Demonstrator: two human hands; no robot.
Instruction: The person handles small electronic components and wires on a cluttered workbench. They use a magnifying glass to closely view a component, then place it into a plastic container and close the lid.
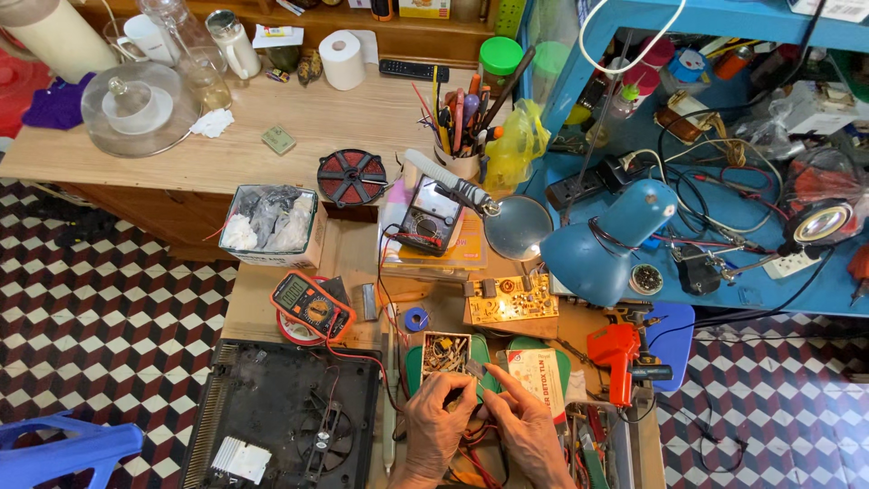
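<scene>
Both hands pinch one small grey metal part (473,369) between them: left hand (441,418) fingertips from the left, right hand (520,418) from the right, just below the small open box of mixed components (445,351). Advice: keep wrists braced on the desk (353,244), grip light, part under lamp light.

You're looking at a matt wooden workbench (272,299), a glossy blue metal lamp shade (606,244), a shiny red plastic soldering gun (618,358) and a matt cardboard box (446,351).
</scene>
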